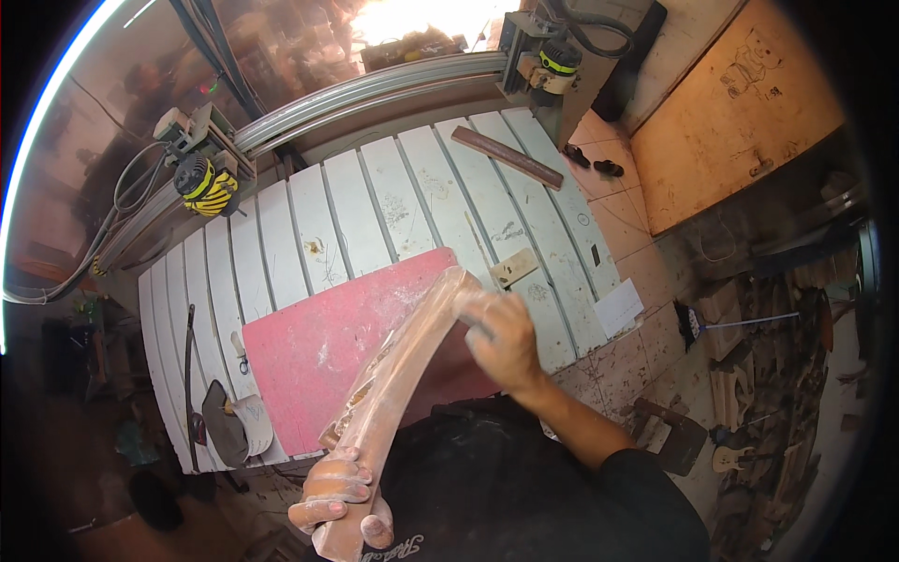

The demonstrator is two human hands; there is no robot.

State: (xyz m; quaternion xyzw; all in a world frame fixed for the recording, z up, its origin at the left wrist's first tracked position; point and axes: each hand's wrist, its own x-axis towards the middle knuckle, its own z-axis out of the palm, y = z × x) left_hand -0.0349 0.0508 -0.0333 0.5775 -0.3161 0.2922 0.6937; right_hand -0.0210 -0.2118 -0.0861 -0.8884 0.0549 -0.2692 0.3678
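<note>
A long, dust-coated wooden piece [410,361] slants from low in the middle up to the right, with carved, uneven relief along its left edge. My left hand [339,492] is wrapped round its near end, thumb on the right side and fingers across the left. At the far end my right hand [501,337] presses against the wood with curled fingers. Motion smears those fingertips, and whatever may be under them is hidden. Beneath the piece lies a pink board [300,351], streaked with pale dust.
The slatted white machine bed [365,197] bears a dark brown wooden bar [508,157], a small beige block [513,269] and a white paper [619,307]. Behind run a metal rail [375,92] and two spindle motors [204,185]. Tools, including a dark strip [192,375], lie at left.
</note>
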